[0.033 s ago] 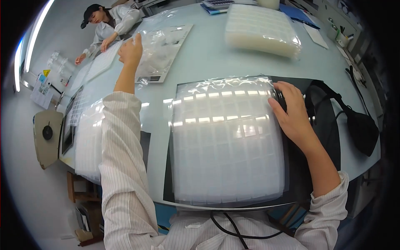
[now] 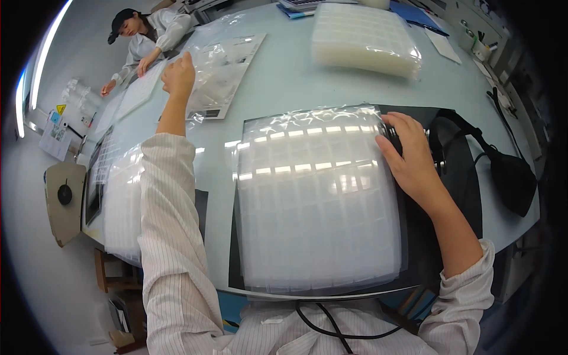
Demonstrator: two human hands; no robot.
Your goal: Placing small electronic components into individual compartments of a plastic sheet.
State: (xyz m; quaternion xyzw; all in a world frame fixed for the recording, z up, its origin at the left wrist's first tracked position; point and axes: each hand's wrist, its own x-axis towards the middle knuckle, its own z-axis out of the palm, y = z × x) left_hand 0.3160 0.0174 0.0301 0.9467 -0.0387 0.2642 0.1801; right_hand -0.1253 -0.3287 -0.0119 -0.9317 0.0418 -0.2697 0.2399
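Observation:
A stack of clear plastic sheets with a grid of pockets [image 2: 316,231] lies flat in front of me on a dark mat [image 2: 441,219]. My right hand [image 2: 409,152] rests at the stack's upper right edge, thumb apart from the fingers, beside a shiny black object too hidden to name. My left hand [image 2: 179,76] is stretched far out to the left, its fingers curled together. It is next to a heap of clear plastic bags [image 2: 216,83] on a printed sheet. Whatever it may hold is hidden.
A thick wrapped stack of translucent sheets [image 2: 364,44] stands at the back. A black pouch with straps [image 2: 512,183] lies at the right. More gridded sheets [image 2: 123,207] lie left of my arm. Across the table a co-worker [image 2: 151,35] handles white sheets.
The whole view has shifted slightly, so the table's things sit a little farther left. Both hands keep nearly the same pose.

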